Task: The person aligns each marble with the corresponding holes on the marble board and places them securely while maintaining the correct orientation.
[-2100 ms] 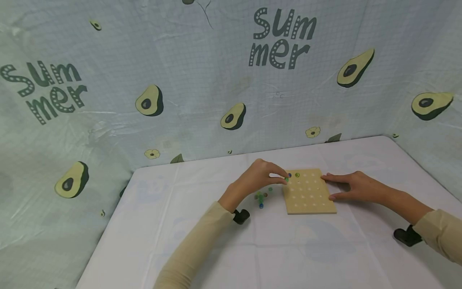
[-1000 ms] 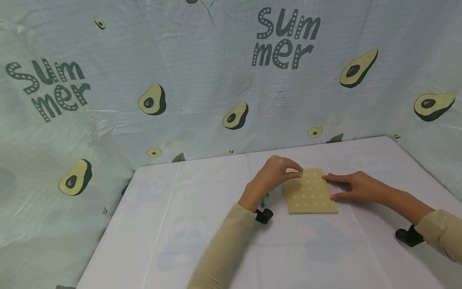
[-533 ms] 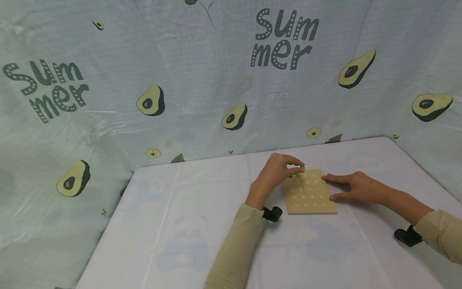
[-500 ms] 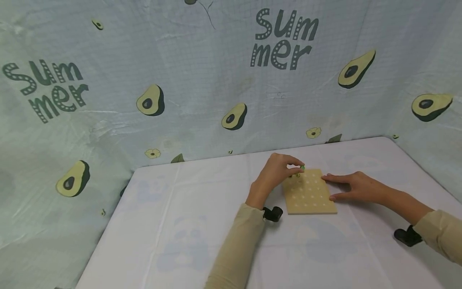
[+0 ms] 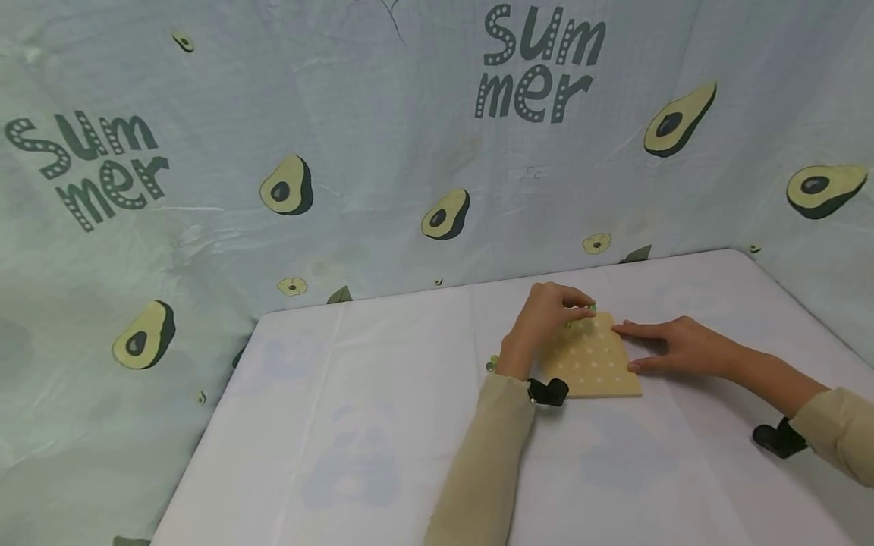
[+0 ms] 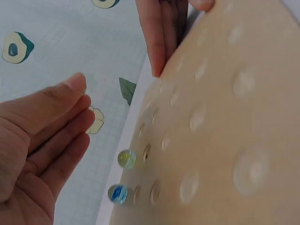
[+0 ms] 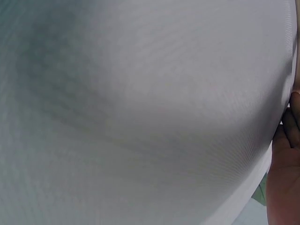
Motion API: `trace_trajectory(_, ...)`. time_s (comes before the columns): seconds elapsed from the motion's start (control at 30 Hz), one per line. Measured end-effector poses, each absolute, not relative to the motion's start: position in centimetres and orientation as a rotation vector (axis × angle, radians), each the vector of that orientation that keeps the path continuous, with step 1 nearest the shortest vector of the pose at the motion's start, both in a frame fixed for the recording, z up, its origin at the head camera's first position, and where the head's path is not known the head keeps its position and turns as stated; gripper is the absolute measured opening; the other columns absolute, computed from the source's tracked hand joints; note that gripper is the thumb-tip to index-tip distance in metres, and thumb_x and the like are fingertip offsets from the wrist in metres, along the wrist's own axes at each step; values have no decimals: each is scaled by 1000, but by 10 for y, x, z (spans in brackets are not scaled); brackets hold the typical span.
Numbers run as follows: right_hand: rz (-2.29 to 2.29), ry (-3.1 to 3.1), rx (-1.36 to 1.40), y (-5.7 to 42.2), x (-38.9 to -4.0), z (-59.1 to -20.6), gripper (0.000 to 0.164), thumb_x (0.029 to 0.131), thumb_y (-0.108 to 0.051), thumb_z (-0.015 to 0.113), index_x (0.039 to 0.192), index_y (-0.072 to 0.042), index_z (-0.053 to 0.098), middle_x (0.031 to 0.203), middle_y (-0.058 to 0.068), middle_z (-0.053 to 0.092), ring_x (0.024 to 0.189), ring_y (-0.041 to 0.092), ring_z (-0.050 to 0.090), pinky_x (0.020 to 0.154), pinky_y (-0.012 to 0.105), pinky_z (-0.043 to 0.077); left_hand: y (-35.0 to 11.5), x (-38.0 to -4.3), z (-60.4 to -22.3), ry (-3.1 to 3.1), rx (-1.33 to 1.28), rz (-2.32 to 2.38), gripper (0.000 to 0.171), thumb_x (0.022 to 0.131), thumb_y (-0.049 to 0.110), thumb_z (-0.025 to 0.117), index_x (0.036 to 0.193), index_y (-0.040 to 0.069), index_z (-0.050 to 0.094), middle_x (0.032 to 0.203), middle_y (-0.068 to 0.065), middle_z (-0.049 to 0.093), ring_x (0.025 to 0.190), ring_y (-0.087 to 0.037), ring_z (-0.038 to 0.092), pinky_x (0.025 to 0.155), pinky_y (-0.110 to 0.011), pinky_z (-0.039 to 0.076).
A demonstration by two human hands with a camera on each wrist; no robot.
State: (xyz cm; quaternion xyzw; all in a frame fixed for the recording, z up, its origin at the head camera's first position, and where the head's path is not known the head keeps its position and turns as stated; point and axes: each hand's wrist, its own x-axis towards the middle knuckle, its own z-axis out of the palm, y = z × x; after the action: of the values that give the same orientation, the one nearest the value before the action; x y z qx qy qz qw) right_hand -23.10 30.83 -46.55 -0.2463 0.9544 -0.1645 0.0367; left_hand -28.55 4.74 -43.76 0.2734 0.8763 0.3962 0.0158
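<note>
My left hand pinches a green marble between thumb and fingertips above the far edge of a pale wooden board with rows of round hollows. In the left wrist view, the fingers hide nearly all of that marble. A yellow-green marble and a blue-and-white marble sit side by side in hollows along the board's edge. My right hand, thumb and forefinger extended and spread apart, touches the board's right edge. In the right wrist view, only part of the right hand shows.
Loose green marbles lie on the white-covered table left of the board, partly behind the left wrist. A printed cloth hangs behind the table. Black wrist cameras sit on both wrists.
From the board's upper left corner, my left hand has moved right along its far edge, carrying the green marble. The right hand stays at the right edge. The view has shifted slightly.
</note>
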Motion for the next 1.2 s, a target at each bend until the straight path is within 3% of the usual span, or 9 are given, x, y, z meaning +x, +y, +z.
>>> trace_trajectory(0.33,-501,2914,-743,308,-230,-464,79,84,-64,73,145,-18,59,143,18,58,116,34,65,92,57,52,59,-287,-455,2735,548,1325,12,90,22,79,101,18,83,96,11,76,86,3,63,71,-11,49)
trace_trajectory(0.77,-501,2928,-766,309,-229,-461,76,85,-60,74,146,-17,58,144,16,58,108,27,66,91,55,53,57,-290,-456,2749,545,1205,16,87,22,82,102,19,84,96,10,78,94,0,64,81,-11,48)
trace_trajectory(0.97,-514,2922,-768,309,-230,-463,76,86,-60,73,146,-16,58,145,18,56,122,40,61,94,58,52,57,-290,-457,2763,554,1200,17,86,22,83,102,19,83,96,10,78,94,0,65,80,-11,48)
trace_trajectory(1.2,-514,2923,-780,309,-230,-465,75,86,-60,73,146,-17,58,145,17,56,121,39,62,93,58,52,56,-290,-459,2766,558,1192,17,86,22,83,103,19,83,96,10,78,93,1,65,80,-10,48)
